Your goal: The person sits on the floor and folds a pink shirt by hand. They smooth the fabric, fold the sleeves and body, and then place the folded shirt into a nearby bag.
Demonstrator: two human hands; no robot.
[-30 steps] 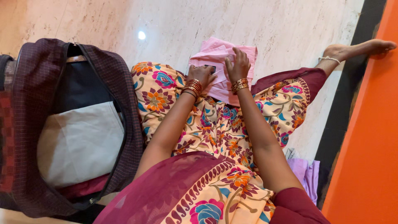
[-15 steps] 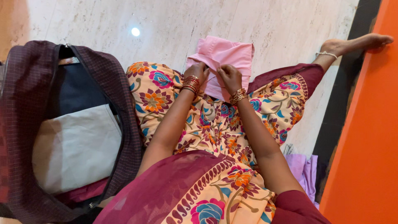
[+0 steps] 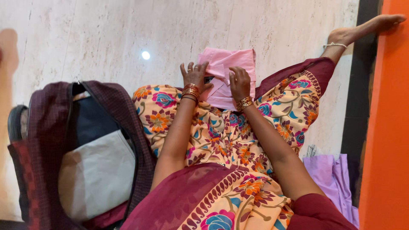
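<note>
With the left hand (image 3: 195, 76) splayed open and the right hand (image 3: 239, 81) only pressing flat (no grip closed), the folded pink cloth (image 3: 232, 64) could slide off the knee onto the floor (image 3: 106, 38).

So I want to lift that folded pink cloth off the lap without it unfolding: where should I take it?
Probably by its two side edges, one hand each, coming from the near side. The pink cloth lies flat and folded on the lap, left hand and right hand already resting on its near part.
</note>
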